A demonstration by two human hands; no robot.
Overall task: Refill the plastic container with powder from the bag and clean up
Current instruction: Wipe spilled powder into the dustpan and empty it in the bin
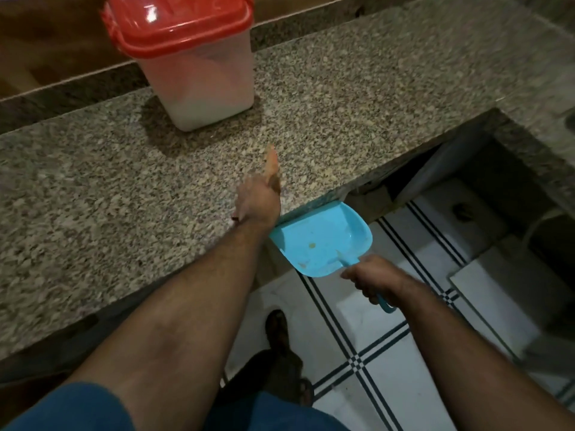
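Sweeping the tabletop edge into a dustpan, container already lidded

The plastic container (199, 73) stands upright near the back of the granite tabletop (357, 98), its red lid (180, 24) on and pale powder visible through the cloudy wall; no bag is in view. Filled, it likely handles heavy and a little slick, so take it by both side walls low down, not by the lid. The right hand (373, 279) has its grip wrapped tight around the handle of the blue dustpan (323, 237), a light, stiff plastic scoop held with its lip just under the tabletop edge. The left hand (259, 197) lies on the stone beside that edge, fingers pressed together and pointing away, blurred; whether it pinches anything I cannot tell.
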